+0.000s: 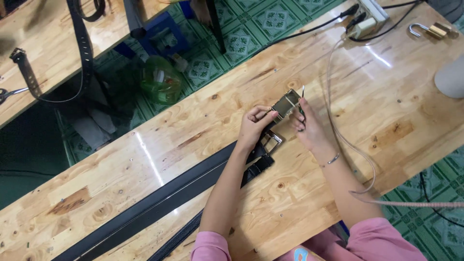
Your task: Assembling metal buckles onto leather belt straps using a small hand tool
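Above the table's middle, both hands are gripping the belt buckle: left hand pinching its near end, right hand seemingly clutching small scissors, the belt trailing down-left.

1. The left hand and right hand meet over the middle of the wooden table, closed around a metal buckle; the gap between them is narrow.
2. Left of the hands, a long black belt runs diagonally along the board, blocking a low sweep toward the near edge.
3. Bare board lies beyond the buckle, up to the far edge.
4. A thin pale cable loops just right of the right wrist and crowds that side.
5. Far right corner: a power strip with plugs, a brass padlock, and a pale rounded object.
6. Between them and the cable, the board is open.
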